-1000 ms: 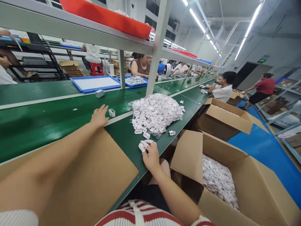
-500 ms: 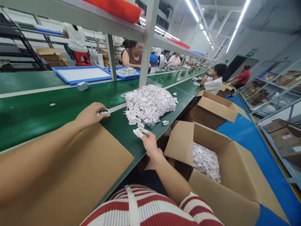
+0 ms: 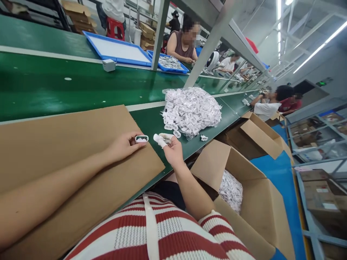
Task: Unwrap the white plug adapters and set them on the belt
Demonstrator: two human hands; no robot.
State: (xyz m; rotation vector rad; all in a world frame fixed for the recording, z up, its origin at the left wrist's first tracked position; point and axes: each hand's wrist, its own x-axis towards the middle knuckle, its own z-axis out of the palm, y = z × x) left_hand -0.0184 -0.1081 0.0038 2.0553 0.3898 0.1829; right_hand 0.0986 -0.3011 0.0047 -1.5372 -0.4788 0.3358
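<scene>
My left hand (image 3: 123, 146) pinches a small white oval plastic housing (image 3: 146, 139), its hollow dark side facing me, just above the cardboard sheet (image 3: 81, 177). Close to its right is my right hand (image 3: 173, 151), with white covers on its fingertips. Those fingers are bent together, and whatever lies between them is too small to make out. Behind the hands, a clear plastic bag (image 3: 192, 112) spills over with small white plastic parts. A few loose oval pieces (image 3: 176, 134) lie at its near edge, and another loose part (image 3: 204, 138) sits to its right.
Right of the green bench (image 3: 143, 119), an open carton (image 3: 260, 195) holds a bag of white parts (image 3: 230, 189); another carton (image 3: 257, 133) stands beyond. Across the bench are blue-rimmed trays (image 3: 119, 54), a grey block (image 3: 108, 65), a metal post (image 3: 206, 47) and a person (image 3: 180, 45).
My left hand has moved right and nearer with the oval housing, now close to my right hand. The right hand's fingers have drawn in. The view has tilted and shifted.
</scene>
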